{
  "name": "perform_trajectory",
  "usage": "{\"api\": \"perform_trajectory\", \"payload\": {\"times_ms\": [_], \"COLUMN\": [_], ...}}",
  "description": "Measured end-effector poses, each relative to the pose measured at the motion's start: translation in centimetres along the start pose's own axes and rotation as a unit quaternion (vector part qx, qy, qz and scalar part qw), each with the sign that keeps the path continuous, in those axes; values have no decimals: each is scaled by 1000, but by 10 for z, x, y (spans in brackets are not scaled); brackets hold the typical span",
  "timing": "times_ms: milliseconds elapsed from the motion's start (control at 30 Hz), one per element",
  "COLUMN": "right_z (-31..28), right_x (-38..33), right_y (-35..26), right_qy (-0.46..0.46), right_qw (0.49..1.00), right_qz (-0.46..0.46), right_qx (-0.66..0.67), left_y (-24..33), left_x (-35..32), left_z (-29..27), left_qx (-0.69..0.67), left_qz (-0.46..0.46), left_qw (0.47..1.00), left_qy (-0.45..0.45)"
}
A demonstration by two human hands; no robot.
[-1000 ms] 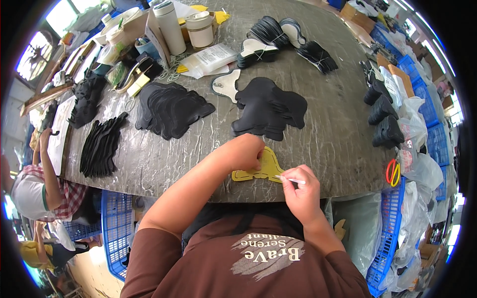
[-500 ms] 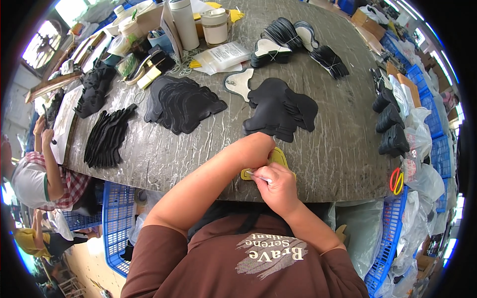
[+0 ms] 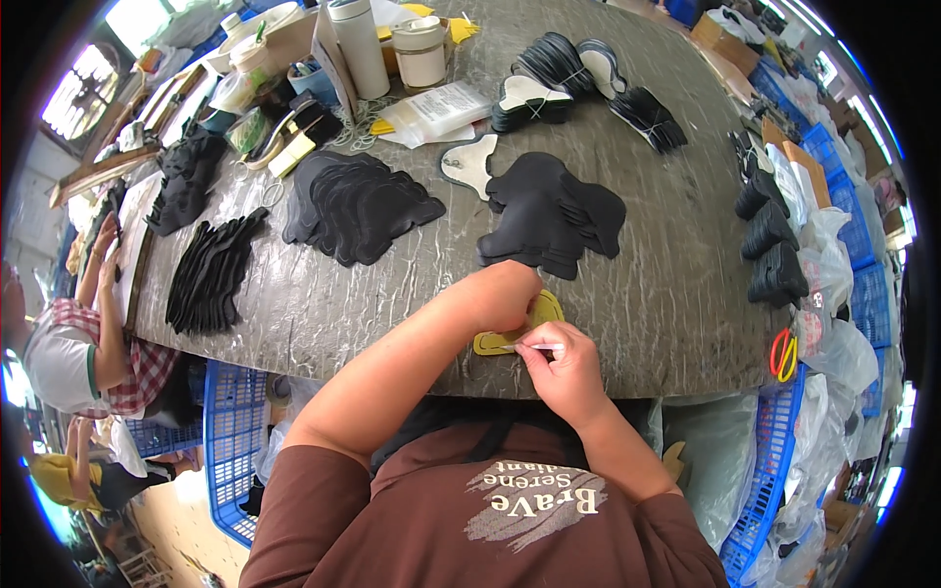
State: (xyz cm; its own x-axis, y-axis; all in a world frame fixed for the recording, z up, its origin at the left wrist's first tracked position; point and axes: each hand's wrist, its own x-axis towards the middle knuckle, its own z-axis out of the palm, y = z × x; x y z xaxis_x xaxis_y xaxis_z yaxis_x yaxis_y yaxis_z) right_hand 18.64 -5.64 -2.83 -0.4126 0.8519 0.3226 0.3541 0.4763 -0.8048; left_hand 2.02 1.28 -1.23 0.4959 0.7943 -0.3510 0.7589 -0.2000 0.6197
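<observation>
At the near edge of the table, a yellow shaped template (image 3: 545,309) with an outlined cut-out lies flat, partly covered by my hands. My left hand (image 3: 512,296) bends down onto its far left part; the fingers are hidden behind the back of the hand. My right hand (image 3: 564,365) is closed in a pinch around a thin whitish pen (image 3: 529,347), whose tip touches the template's near end. Just beyond my left hand lies a fanned pile of black cut pieces (image 3: 549,211), with a white-faced piece (image 3: 470,165) at its far left.
Left of this are another black pile (image 3: 358,206) and a row of black strips (image 3: 216,269). Tied black bundles (image 3: 554,64) lie at the back, beside a flask (image 3: 359,49) and jar (image 3: 420,54). Red-yellow scissors (image 3: 783,355) are at right. Another person (image 3: 78,353) works at left.
My right hand has shifted slightly right and turned, so the pen lies flatter and more of the template's near end shows. My left hand stays put. The person at left moved their hands.
</observation>
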Motion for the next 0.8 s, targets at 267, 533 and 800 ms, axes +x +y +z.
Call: {"api": "perform_trajectory", "payload": {"times_ms": [267,533,800], "right_z": [-11,-16,-15], "right_x": [-6,-9,-8], "right_y": [16,15,8], "right_qy": [40,46,61], "right_qw": [997,997,998], "right_qz": [53,54,2], "right_qx": [43,40,-16], "left_y": [0,-2,3], "left_x": [2,3,0], "left_z": [-1,0,-3], "left_qx": [-5,-7,-3], "left_qz": [-6,-15,-10], "left_qw": [1000,999,1000], "left_qy": [-22,-29,-27]}}
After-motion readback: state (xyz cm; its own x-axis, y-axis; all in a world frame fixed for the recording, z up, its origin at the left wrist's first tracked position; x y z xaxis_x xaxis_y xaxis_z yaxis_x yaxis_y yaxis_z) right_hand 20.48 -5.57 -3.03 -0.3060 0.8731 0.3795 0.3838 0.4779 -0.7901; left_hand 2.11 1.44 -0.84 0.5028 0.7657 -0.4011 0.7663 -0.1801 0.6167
